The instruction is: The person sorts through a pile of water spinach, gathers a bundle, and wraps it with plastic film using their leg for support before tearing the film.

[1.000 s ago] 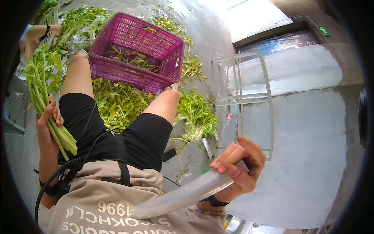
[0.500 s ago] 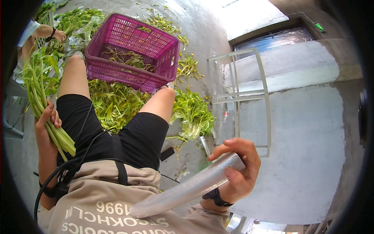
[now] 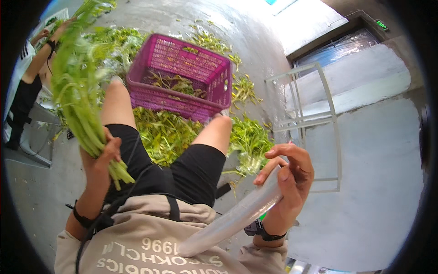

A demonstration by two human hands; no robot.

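While the left hand (image 3: 101, 162) wraps its grip around the lower stems of a leafy green bunch (image 3: 75, 109), the right hand (image 3: 292, 182) pinches the upper end of a clear plastic roll (image 3: 235, 221) between thumb and fingers. The bunch is on the left, leaves pointing away and cut ends in front of the shorts (image 3: 196, 171); the roll slants across the front of the shirt (image 3: 155, 207), whether touching it I cannot tell. Good handling probably means pressure on the left firm enough to stop stems sliding without bruising them, cut ends lined up evenly, and leafy tips clear of the purple crate (image 3: 169, 102). On the right, a light hold would likely spare the plastic from creasing.
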